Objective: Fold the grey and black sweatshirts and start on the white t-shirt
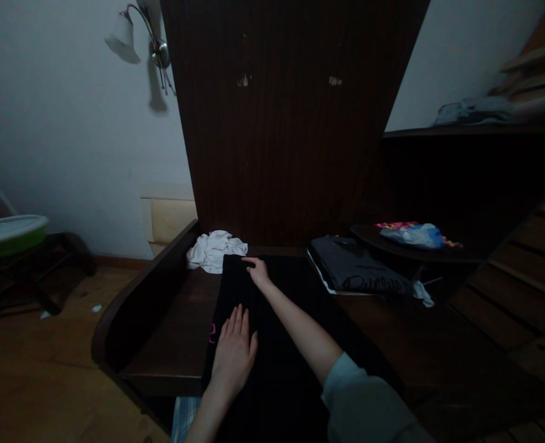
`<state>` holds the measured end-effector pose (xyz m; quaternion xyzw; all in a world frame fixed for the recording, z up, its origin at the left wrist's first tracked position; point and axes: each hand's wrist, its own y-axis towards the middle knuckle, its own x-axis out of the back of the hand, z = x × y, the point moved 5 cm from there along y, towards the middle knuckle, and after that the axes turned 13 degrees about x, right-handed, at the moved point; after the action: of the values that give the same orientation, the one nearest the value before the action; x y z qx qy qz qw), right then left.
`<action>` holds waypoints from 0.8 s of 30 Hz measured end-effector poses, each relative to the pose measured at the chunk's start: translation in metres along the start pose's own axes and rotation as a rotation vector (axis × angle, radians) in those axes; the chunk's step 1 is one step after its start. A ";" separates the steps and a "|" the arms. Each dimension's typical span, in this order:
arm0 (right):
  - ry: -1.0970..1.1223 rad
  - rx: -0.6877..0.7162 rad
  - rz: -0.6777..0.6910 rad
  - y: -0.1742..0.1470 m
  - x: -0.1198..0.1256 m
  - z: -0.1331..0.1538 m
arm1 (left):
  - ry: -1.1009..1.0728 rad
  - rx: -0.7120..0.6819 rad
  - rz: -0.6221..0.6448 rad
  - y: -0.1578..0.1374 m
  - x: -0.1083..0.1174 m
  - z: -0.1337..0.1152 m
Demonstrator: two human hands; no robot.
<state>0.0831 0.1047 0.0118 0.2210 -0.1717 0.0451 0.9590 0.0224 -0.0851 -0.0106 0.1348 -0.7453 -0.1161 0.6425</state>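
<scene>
The black cloth (pixel 276 344) lies spread over the dark wooden table (pixel 175 344), pink lettering (pixel 212 333) at its left edge, and its near part appears to run past the front edge towards the wearer. Were that part to hang unsupported, its weight might drag the rest forward; a push from either palm could also ruck the fabric, and dark on dark in this dim light, a crease would be easy to miss.

The cloth sits directly under both hands. The left hand (pixel 235 354) rests palm down near the left edge, its grip flat and unclosed, fingers stretched towards the far end, holding nothing. The right hand (pixel 257 272) is farther out, by the far left corner; index finger and thumb look slightly parted there, but I cannot tell whether that grip has pinched any fabric.

Just beyond that corner lies a crumpled white cloth (pixel 217 249), close enough to catch if the fabric were swept that way. Right of the black cloth is a grey folded item (pixel 355 267) with dark script; whether the two touch is unclear. Farther right, a curved shelf (pixel 457 255) carries a plastic bag (pixel 413 235)
</scene>
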 end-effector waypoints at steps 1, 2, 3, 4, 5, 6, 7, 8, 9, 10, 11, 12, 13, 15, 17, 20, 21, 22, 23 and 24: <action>-0.022 0.006 -0.003 -0.002 0.000 -0.001 | 0.004 0.002 0.001 0.000 0.000 0.000; -0.043 0.009 -0.007 -0.003 0.000 -0.002 | 0.008 0.004 0.000 0.000 0.000 0.000; -0.060 0.007 -0.016 -0.005 0.001 -0.002 | 0.009 0.007 -0.002 0.000 0.000 -0.001; -0.087 0.007 -0.034 -0.007 0.002 -0.001 | 0.009 0.010 -0.004 0.000 0.000 -0.001; -0.130 0.016 -0.061 -0.009 0.004 0.002 | 0.007 0.012 -0.005 0.000 0.000 -0.001; -0.189 0.042 -0.091 -0.011 0.005 0.007 | 0.006 0.015 -0.004 0.000 -0.001 -0.001; -0.257 0.087 -0.112 -0.014 0.006 0.015 | 0.005 0.017 -0.001 0.000 -0.001 -0.001; -0.326 0.153 -0.112 -0.017 0.004 0.024 | 0.006 0.018 0.002 0.000 -0.002 -0.001; -0.387 0.233 -0.080 -0.021 -0.002 0.033 | 0.008 0.019 0.005 -0.001 -0.002 -0.001; -0.432 0.316 -0.013 -0.026 -0.010 0.042 | 0.011 0.018 0.008 -0.001 -0.002 -0.001; -0.457 0.382 0.082 -0.031 -0.021 0.048 | 0.014 0.016 0.011 -0.001 -0.002 -0.002; -0.477 0.411 0.189 -0.037 -0.032 0.051 | 0.018 0.015 0.014 0.000 -0.001 -0.002; -0.500 0.398 0.287 -0.042 -0.042 0.051 | 0.025 0.013 0.017 0.000 0.000 -0.003; -0.553 0.296 0.417 -0.048 -0.054 0.044 | 0.047 0.011 0.030 0.000 0.002 -0.004; -0.601 0.202 0.466 -0.049 -0.059 0.037 | 0.070 0.010 0.049 0.001 0.004 -0.005; -0.628 0.209 0.512 -0.044 -0.057 0.034 | 0.081 0.011 0.077 0.002 0.006 -0.006; -0.626 0.226 0.531 -0.042 -0.056 0.034 | 0.080 0.013 0.078 0.002 0.007 -0.006; -0.622 0.245 0.550 -0.041 -0.055 0.035 | 0.076 0.012 0.074 0.002 0.007 -0.006; -0.615 0.263 0.564 -0.040 -0.055 0.036 | 0.071 0.010 0.065 0.001 0.007 -0.006; -0.607 0.278 0.574 -0.040 -0.054 0.036 | 0.065 0.007 0.054 0.001 0.007 -0.005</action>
<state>0.0279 0.0525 0.0070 0.2945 -0.4923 0.2653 0.7749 0.0268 -0.0866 -0.0031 0.1207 -0.7280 -0.0916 0.6686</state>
